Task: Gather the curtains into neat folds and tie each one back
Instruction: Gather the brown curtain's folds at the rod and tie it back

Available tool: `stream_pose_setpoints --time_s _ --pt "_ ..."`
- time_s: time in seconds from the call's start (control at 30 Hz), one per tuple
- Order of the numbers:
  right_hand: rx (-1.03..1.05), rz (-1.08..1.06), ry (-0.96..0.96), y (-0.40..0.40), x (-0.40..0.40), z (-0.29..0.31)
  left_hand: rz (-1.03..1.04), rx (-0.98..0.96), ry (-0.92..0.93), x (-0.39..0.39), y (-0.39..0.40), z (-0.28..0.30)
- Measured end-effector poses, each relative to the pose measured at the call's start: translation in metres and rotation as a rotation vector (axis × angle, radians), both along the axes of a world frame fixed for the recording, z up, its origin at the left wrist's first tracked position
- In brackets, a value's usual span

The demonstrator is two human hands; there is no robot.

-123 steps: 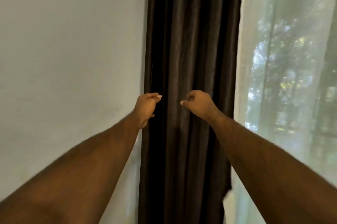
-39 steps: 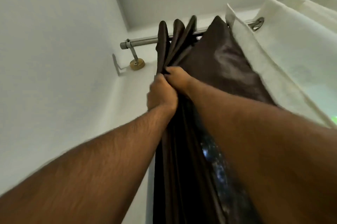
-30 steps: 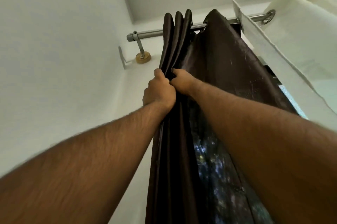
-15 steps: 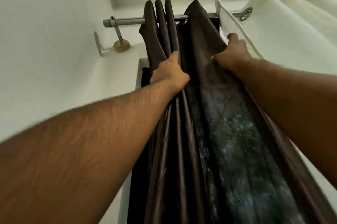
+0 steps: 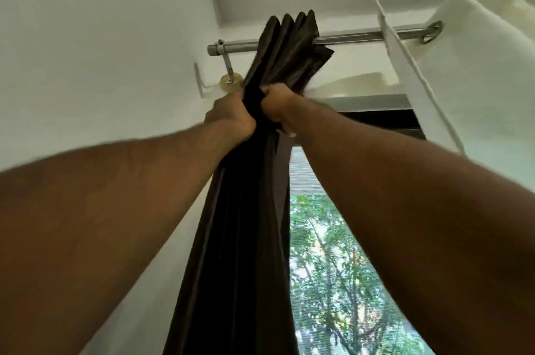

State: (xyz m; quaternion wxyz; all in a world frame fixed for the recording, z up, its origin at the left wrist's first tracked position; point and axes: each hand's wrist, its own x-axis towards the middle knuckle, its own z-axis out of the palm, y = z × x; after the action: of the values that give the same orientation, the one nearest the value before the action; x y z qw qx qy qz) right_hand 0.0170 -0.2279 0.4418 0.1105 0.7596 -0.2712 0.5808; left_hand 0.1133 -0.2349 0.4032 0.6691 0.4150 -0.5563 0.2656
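The right hand (image 5: 279, 107) has rejoined the left hand (image 5: 231, 116), both grips clenching the bunched dark curtain (image 5: 246, 239).

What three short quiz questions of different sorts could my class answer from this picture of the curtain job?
1. True or false: both hands grip the dark curtain.
2. Which curtain is bunched near the rod's end? A) dark B) white
3. Fill in: through the window you see green ____.

Key: 1 true, since the left hand and right hand clutch it; 2 A, the white curtain hangs further right; 3 trees.
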Motion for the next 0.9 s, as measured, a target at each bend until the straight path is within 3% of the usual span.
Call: stream_pose_setpoints --time_s 0.17,0.27,0.37,0.43,0.53,0.6,0.7,0.77,0.83,0.9 --pt "0.014 -0.082 -0.109 -0.034 -0.026 -0.011 0.144 0.155 -0.230 0.003 0.001 -0.024" --pt "-0.034 -0.366 -0.184 -0.039 -0.053 -0.022 0.175 0.158 -0.265 -0.016 -0.006 -0.034" --pt "-0.044 -0.616 -0.207 -0.031 -0.084 -0.038 0.056 0.155 -0.191 -0.029 -0.016 -0.047" --pt "-0.046 -0.615 -0.217 -0.028 -0.087 -0.050 -0.061 0.187 -0.139 -0.040 -0.025 -0.066" --pt "-0.088 -0.542 -0.073 -0.040 -0.065 -0.083 -0.227 0.203 -0.054 -0.051 -0.046 -0.101" --pt "-0.083 -0.680 -0.022 -0.050 -0.061 -0.107 -0.366 0.119 0.016 -0.047 -0.056 -0.116" --pt "0.043 -0.899 -0.165 -0.062 -0.081 -0.116 -0.443 0.033 0.137 -0.029 -0.060 -0.119" --pt "0.081 -0.762 -0.159 -0.061 -0.064 -0.112 -0.491 0.000 0.182 -0.019 -0.057 -0.116" --pt "0.027 -0.388 -0.069 -0.055 -0.026 -0.109 -0.484 -0.019 0.202 -0.011 -0.051 -0.116" --pt "0.004 -0.128 -0.112 -0.051 -0.009 -0.105 -0.455 -0.109 0.218 -0.001 -0.044 -0.117"
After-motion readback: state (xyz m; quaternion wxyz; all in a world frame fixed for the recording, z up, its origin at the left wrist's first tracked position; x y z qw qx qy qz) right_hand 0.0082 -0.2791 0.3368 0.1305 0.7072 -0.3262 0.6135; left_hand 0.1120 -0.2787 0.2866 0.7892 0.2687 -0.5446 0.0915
